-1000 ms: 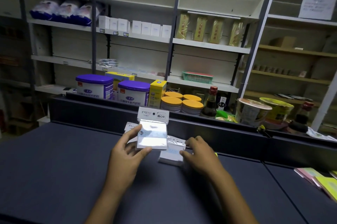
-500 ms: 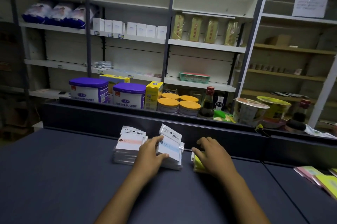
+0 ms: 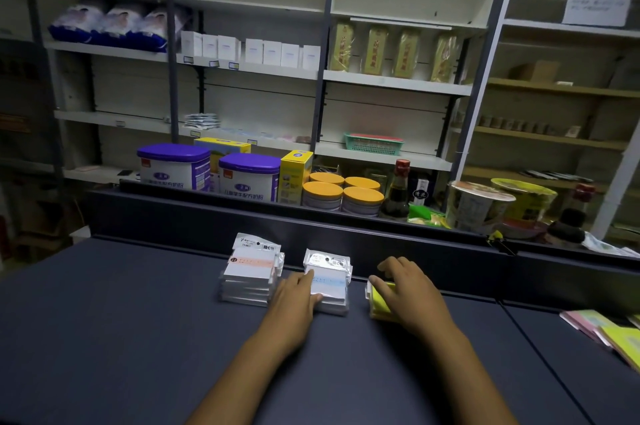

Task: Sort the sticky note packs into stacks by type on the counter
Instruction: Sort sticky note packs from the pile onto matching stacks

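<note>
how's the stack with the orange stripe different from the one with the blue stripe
The orange-striped stack looks taller, with more packs, than the blue-striped stack. The orange-striped stack stands untouched; the left hand rests on the blue-striped stack's near left edge. Both are clear-wrapped white packs on the dark counter.

The room is dim, with a cool, murky cast. What light there is falls from above onto the pale metal shelving (image 3: 398, 85), leaving the dark blue-grey counter (image 3: 121, 338) nearly black. The clear plastic wrap on the white sticky note pack (image 3: 327, 260) catches glare. Shelf uprights bow at the frame edges, and the far corners go soft and noisy.
</note>
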The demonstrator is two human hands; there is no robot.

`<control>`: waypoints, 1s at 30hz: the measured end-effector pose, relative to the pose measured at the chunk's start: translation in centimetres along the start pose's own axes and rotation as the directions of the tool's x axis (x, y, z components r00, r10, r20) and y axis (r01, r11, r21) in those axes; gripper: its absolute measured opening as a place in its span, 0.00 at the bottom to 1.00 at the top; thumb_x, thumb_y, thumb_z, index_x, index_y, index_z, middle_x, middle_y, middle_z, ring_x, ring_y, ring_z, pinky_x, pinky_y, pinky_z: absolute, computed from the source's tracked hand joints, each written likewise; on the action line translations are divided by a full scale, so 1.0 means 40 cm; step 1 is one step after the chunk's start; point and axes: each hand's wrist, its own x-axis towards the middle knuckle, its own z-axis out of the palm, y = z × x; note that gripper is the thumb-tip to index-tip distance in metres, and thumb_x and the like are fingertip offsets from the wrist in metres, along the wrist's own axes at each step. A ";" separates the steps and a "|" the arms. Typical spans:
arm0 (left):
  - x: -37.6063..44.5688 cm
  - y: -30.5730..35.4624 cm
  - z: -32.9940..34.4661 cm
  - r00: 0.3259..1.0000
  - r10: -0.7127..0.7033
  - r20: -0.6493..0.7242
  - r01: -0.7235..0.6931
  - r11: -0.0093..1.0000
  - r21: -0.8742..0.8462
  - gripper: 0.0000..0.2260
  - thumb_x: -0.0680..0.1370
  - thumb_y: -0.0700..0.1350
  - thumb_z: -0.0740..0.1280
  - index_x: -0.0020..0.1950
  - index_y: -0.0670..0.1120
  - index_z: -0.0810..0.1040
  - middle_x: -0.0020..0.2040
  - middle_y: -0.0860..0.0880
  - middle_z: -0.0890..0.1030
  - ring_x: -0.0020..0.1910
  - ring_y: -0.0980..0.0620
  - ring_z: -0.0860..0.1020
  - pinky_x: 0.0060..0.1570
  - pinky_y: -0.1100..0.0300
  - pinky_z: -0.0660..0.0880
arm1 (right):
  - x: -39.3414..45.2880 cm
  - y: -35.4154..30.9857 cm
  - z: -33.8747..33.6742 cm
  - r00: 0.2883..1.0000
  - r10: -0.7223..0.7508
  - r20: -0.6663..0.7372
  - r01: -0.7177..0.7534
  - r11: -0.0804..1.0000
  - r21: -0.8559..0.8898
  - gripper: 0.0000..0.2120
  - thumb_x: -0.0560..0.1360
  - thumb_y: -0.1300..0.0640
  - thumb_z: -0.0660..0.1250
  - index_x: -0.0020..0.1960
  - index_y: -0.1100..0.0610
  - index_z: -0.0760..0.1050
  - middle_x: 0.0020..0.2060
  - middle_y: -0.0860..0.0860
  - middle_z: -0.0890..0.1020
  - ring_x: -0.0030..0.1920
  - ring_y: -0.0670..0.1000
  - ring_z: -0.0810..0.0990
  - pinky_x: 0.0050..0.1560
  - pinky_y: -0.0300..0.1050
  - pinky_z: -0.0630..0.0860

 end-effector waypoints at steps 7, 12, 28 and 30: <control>-0.032 0.015 -0.013 0.993 0.061 -0.099 -0.063 0.998 -0.019 0.24 0.81 0.51 0.63 0.76 0.46 0.63 0.73 0.48 0.66 0.72 0.50 0.65 0.70 0.58 0.61 | -0.043 0.013 -0.021 0.999 0.027 0.024 -0.027 1.000 -0.003 0.16 0.80 0.43 0.60 0.64 0.49 0.72 0.58 0.45 0.76 0.59 0.48 0.73 0.57 0.46 0.72; -0.062 0.088 -0.051 0.959 0.198 -0.203 -0.161 0.970 0.183 0.17 0.80 0.55 0.63 0.66 0.51 0.72 0.64 0.52 0.70 0.63 0.51 0.71 0.59 0.56 0.71 | -0.118 0.074 -0.089 0.998 0.064 0.028 -0.062 0.996 -0.060 0.17 0.81 0.42 0.59 0.64 0.49 0.70 0.57 0.46 0.75 0.59 0.49 0.73 0.57 0.46 0.72; -0.281 0.598 0.108 0.901 0.433 0.038 -0.429 0.871 0.240 0.17 0.80 0.59 0.60 0.65 0.52 0.72 0.62 0.52 0.75 0.62 0.51 0.74 0.56 0.56 0.72 | -0.569 0.394 -0.458 0.955 0.297 -0.021 -0.295 0.934 -0.202 0.21 0.80 0.39 0.59 0.67 0.51 0.70 0.64 0.48 0.74 0.63 0.51 0.73 0.60 0.46 0.72; -0.326 0.667 0.137 0.889 0.456 0.046 -0.454 0.863 0.223 0.17 0.80 0.60 0.59 0.65 0.52 0.71 0.62 0.52 0.75 0.62 0.51 0.73 0.58 0.56 0.72 | -0.636 0.437 -0.502 0.949 0.315 -0.024 -0.312 0.922 -0.229 0.22 0.80 0.39 0.58 0.67 0.51 0.69 0.64 0.48 0.74 0.64 0.51 0.72 0.61 0.46 0.71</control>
